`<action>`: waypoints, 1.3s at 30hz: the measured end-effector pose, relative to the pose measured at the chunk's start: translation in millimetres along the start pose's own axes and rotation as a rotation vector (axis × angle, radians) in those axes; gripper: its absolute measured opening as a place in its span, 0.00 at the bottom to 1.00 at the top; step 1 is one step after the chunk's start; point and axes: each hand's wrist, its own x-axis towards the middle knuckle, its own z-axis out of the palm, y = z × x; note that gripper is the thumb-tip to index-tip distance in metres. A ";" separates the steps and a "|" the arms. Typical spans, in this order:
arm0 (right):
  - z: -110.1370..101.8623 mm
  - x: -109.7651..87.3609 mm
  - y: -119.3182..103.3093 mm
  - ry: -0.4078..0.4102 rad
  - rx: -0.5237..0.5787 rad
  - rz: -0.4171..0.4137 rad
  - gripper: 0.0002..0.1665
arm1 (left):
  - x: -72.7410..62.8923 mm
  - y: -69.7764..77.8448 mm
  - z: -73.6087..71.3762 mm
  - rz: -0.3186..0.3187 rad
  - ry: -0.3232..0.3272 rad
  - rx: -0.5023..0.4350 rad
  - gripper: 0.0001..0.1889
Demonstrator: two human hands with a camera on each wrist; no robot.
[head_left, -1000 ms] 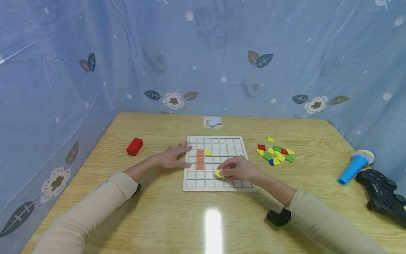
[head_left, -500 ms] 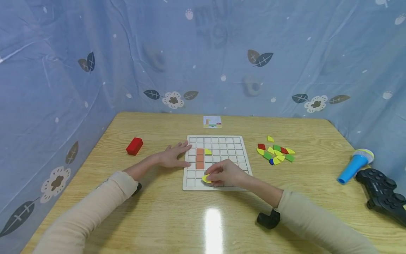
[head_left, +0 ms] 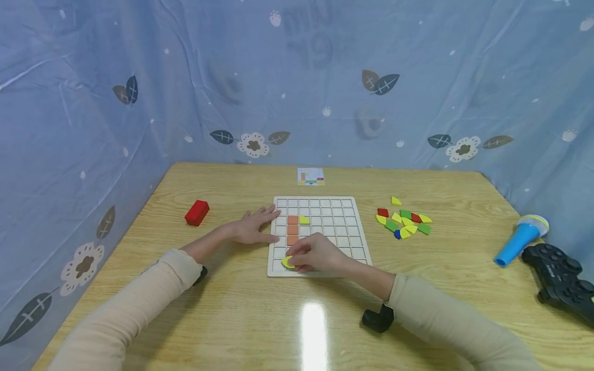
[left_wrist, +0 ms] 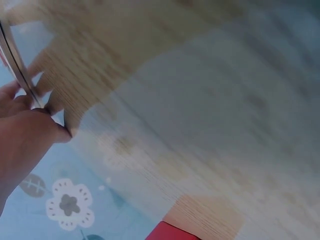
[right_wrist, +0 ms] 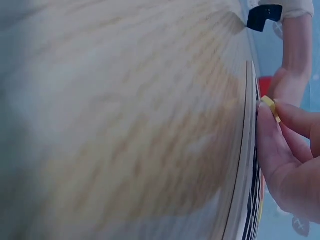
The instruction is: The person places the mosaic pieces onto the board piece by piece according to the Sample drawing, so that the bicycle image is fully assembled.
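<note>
My right hand (head_left: pixel 320 253) pinches a yellow quarter-round tile (head_left: pixel 286 262) between thumb and fingers, low over the front left of the white grid board (head_left: pixel 325 226). In the right wrist view the yellow tile (right_wrist: pixel 271 107) is tilted at the fingertips, close to the board. My left hand (head_left: pixel 252 227) lies with fingers spread at the board's left edge, thumb and fingertips on the rim. Orange square tiles (head_left: pixel 293 230) form a column on the grid, partly overlapped by the right hand at the bottom. A yellow quarter-round tile (head_left: pixel 303 220) sits beside the top one.
Several loose yellow, green, red and blue tiles (head_left: pixel 403 222) lie right of the board. Behind it is a small pattern card (head_left: pixel 311 176). A red block (head_left: pixel 197 213) stands at left. A blue toy microphone (head_left: pixel 521 240) and black game controller (head_left: pixel 561 281) lie at far right.
My right hand has moved left across the front of the board, carrying the yellow quarter-round tile from near the middle to the left side. The left hand has stayed in place.
</note>
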 end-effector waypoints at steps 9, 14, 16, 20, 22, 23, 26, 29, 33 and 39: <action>11.5 7.0 -1.9 0.029 -0.084 -0.067 0.06 | -1.0 0.9 0.0 0.003 0.002 0.008 0.43; 14.2 8.9 -4.6 0.039 -0.147 -0.076 0.04 | -2.3 1.1 -0.2 0.006 0.002 0.007 0.43; 14.8 9.2 -5.5 0.038 -0.160 -0.077 0.04 | -2.4 0.9 0.1 0.002 0.002 0.003 0.43; 14.9 9.3 -6.0 0.032 -0.165 -0.075 0.04 | -1.9 0.4 0.6 0.001 0.006 -0.002 0.43; 14.3 8.9 -5.7 0.030 -0.166 -0.074 0.05 | -1.4 0.1 0.6 0.000 0.005 -0.002 0.43; 13.7 8.7 -5.6 0.028 -0.168 -0.075 0.06 | -1.1 0.0 0.5 0.000 0.003 -0.002 0.43; 11.5 7.5 -5.2 0.019 -0.164 -0.071 0.08 | -0.5 0.2 0.2 -0.003 0.001 -0.002 0.43; 9.0 6.7 -4.5 0.011 -0.166 -0.069 0.10 | -0.1 0.4 -0.3 -0.011 0.000 -0.001 0.43; 6.6 5.6 -5.0 0.000 -0.141 -0.051 0.12 | 0.0 0.9 -0.5 -0.015 0.004 0.000 0.43; 7.4 4.4 -7.5 -0.114 0.050 0.023 0.22 | 0.4 -0.6 0.2 0.004 0.010 0.001 0.43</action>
